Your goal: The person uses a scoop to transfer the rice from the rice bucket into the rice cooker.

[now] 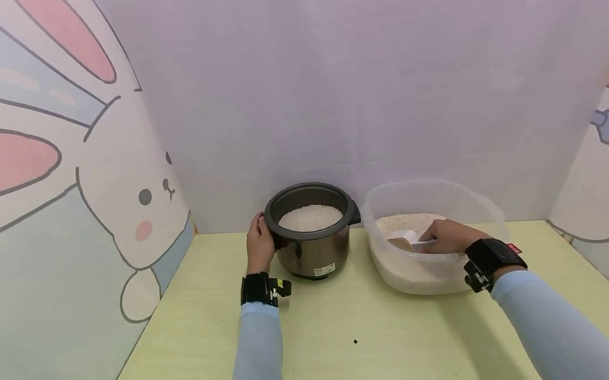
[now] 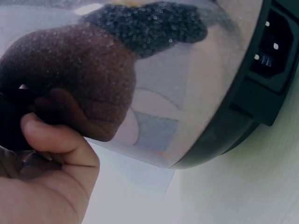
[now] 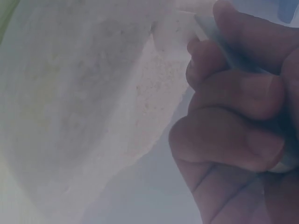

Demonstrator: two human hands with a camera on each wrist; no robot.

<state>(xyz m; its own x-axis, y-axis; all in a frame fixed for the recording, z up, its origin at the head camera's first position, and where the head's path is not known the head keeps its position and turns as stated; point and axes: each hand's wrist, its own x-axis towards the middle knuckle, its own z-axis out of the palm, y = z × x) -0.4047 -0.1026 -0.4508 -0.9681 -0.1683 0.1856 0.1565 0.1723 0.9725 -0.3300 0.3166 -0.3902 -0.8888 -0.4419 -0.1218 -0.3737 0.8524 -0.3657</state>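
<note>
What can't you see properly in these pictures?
- Head view: the scoop is partly hidden by the right hand, so whether it holds rice cannot be told.
- Head view: the left hand's fingertips are hidden behind the cooker.
- Head view: the cooker's label is too small to read.
- Right wrist view: the tub is blurred, and the fingers cover the scoop.
- Left wrist view: the cooker is cut off by the edges.

The small label (image 1: 324,269) on the rice cooker (image 1: 313,231) (too tiny) cannot be read.
</note>
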